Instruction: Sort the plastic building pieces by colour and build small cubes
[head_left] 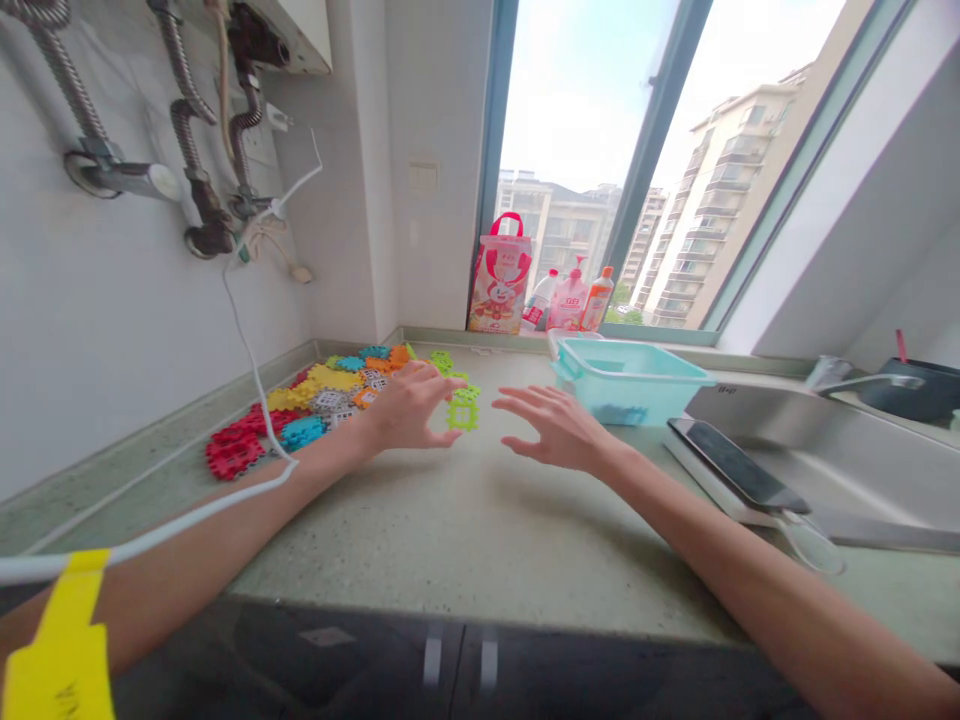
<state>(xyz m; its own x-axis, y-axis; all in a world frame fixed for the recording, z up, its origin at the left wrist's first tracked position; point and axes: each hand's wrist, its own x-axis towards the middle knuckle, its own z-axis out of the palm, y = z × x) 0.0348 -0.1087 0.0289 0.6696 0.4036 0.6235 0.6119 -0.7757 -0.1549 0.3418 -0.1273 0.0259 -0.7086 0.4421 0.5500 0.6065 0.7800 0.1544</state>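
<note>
Both my arms reach forward over a speckled green countertop [450,530]. My left hand [409,405] hovers with fingers spread beside a light green toothed puzzle tile [463,410], close to it but not gripping it. My right hand [551,425] is open, palm down, fingers apart, just right of that tile and holding nothing. A heap of colourful interlocking tiles [300,415] in red, yellow, blue, orange and grey lies left of my left hand, against the wall. A pale blue plastic tub [637,385] stands just beyond my right hand.
A white cable [247,340] hangs from wall pipes across the counter. A pink bag [500,275] and bottles [574,298] stand on the window sill. A flat scale [731,470] and a steel sink [840,450] with tap lie at right.
</note>
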